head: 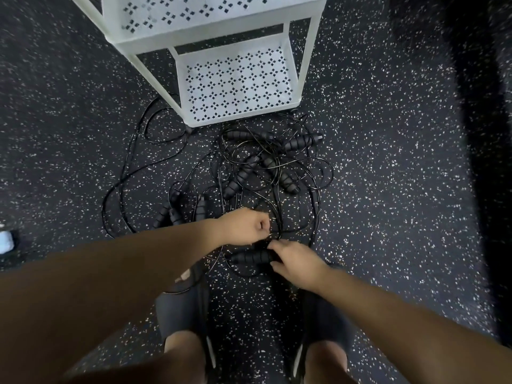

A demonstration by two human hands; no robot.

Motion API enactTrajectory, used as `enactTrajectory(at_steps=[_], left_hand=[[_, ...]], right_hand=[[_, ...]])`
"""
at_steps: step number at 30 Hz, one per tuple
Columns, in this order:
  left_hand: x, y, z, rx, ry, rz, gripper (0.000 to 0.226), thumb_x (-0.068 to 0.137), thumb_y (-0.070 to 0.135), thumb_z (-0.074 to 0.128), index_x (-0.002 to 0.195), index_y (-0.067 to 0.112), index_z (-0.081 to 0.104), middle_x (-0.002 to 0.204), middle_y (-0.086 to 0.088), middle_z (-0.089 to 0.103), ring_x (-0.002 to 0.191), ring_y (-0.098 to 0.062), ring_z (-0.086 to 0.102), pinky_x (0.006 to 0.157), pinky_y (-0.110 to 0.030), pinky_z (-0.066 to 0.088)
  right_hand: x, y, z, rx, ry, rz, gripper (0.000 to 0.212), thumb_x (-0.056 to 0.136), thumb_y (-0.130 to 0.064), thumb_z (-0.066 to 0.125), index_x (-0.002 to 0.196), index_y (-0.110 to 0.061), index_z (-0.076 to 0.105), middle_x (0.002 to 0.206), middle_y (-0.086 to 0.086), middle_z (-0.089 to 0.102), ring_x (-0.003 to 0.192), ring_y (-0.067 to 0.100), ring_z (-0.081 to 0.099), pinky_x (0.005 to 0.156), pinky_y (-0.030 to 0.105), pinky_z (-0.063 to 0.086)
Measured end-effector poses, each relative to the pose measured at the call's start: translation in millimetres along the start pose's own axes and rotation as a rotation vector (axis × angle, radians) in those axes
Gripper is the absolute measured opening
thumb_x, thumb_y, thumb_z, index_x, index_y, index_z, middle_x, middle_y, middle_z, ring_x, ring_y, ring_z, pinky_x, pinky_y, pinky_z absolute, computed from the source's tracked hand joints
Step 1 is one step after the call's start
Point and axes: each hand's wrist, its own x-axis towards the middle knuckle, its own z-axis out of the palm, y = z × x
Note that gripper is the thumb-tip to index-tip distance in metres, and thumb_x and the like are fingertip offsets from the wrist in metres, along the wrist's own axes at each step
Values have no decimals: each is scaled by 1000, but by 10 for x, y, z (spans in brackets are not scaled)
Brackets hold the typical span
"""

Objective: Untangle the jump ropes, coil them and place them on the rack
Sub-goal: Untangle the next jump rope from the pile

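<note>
gripping a handle [250, 257], right hand [297, 263] beside left hand [243, 225], seemingly pinching cord [274, 210].

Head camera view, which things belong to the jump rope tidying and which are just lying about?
Job: tangled jump ropes; the handle the right hand grips; left hand, fisted on a cord; white rack.
Lying about: pale object at the left edge; the person's dark sandals.

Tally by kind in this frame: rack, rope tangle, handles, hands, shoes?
Rack: 1
Rope tangle: 1
Handles: about 8, the tangle blurs the count
Hands: 2, left hand and right hand
Shoes: 2
Total: about 14
</note>
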Motion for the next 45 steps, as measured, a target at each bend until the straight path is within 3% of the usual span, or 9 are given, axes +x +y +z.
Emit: enactTrajectory(at_steps=[5,12,18,22,28,33,39,42,45], left_hand=[[-285,87,-259,-173,-43,-53,50,102,76,41,109,36,70,102,10,76,96,-12,72,93,-38,57],[-874,234,-751,-495,10,-24,70,94,84,46,106,21,75,79,0,78,85,-16,77,97,-45,57],[-1398,399,-1189,-455,292,24,46,106,63,48,95,26,73,70,3,69,72,-14,74,105,-46,53],[-1754,374,-1378,-489,396,23,45,97,73,53,95,34,74,71,0,72,79,-43,73,92,-61,57],[-2309,483,-1595,-512,521,48,29,112,35,53,96,25,76,74,-4,73,79,-26,76,77,-38,52],[-2803,847,-1820,-487,665,75,46,100,71,41,98,38,72,63,11,47,60,-13,49,67,-36,44],[-3299,1535,-2114,-342,782,76,36,112,52,41,95,40,71,67,9,53,59,-12,50,59,-30,43],[-3536,1932,-2222,-172,705,42,36,114,46,39,100,30,68,72,10,59,64,-11,58,62,-26,46],[-3622,2142,-2334,-27,735,30,29,115,42,38,100,28,59,87,9,65,80,-14,63,63,-31,41]], right_hand=[[-161,46,-466,226,64,-18,26,106,-33,66,131,-26,61,109,-8,70,95,12,67,88,33,53],[-702,-97,-1339,354,228,5,11,107,-39,66,115,-35,60,81,-4,68,61,2,56,58,24,44],[-1162,-441,-2090,618,418,12,17,104,-42,64,111,-26,67,87,-2,78,78,15,73,76,35,55],[-1452,-747,-2539,868,535,-44,14,110,-18,59,118,-9,67,102,11,78,86,27,74,75,32,58],[-1899,-1158,-2925,1177,687,-145,31,103,-20,61,128,-2,62,104,14,75,87,31,67,75,43,55],[-2197,-1504,-2936,1218,642,-200,31,100,-20,64,125,-4,62,107,15,76,93,34,69,81,46,54],[-2333,-1945,-2933,1159,377,-197,40,77,-1,76,112,-8,59,97,16,72,98,33,69,110,56,48],[-2258,-2286,-2921,1162,309,-200,28,76,-8,83,96,-12,63,86,12,68,86,29,66,102,56,50],[-2175,-2670,-2964,1148,346,-189,32,92,-23,84,117,-13,68,92,10,74,88,26,72,93,44,57]])
